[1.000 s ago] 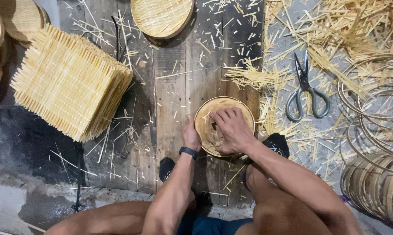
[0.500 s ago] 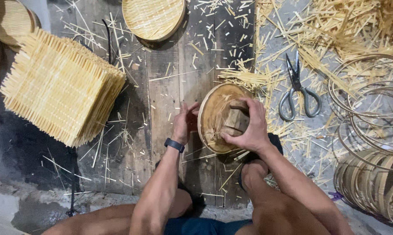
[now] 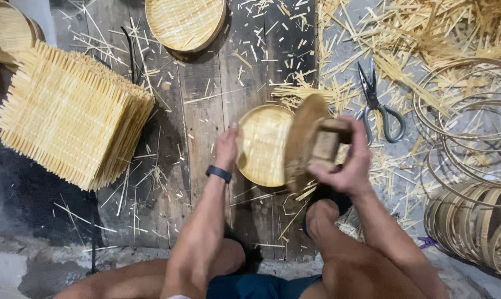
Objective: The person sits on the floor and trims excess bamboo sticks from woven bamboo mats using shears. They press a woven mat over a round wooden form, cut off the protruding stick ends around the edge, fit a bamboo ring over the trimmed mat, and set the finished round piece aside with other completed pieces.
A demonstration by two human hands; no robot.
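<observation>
A round woven bamboo tray point(image 3: 261, 145) with a raised rim lies on the wooden board point(image 3: 206, 111) in front of me. My left hand point(image 3: 226, 147) rests its fingers on the tray's left rim; a dark band sits on that wrist. My right hand point(image 3: 347, 158) grips the wooden block handle of a round wooden press disc point(image 3: 305, 138), tilted on edge over the tray's right side. My knees and feet are below the tray.
A thick stack of square woven bamboo mats point(image 3: 73, 113) lies at the left. A second round tray point(image 3: 185, 22) is at the top. Scissors point(image 3: 378, 105) lie among bamboo strips at the right, beside loose bamboo hoops point(image 3: 466, 116) and stacked rings point(image 3: 478, 227).
My right hand has lifted the wooden disc off the tray and tipped it up to the right, uncovering the woven inside. My left hand stayed at the tray's left rim.
</observation>
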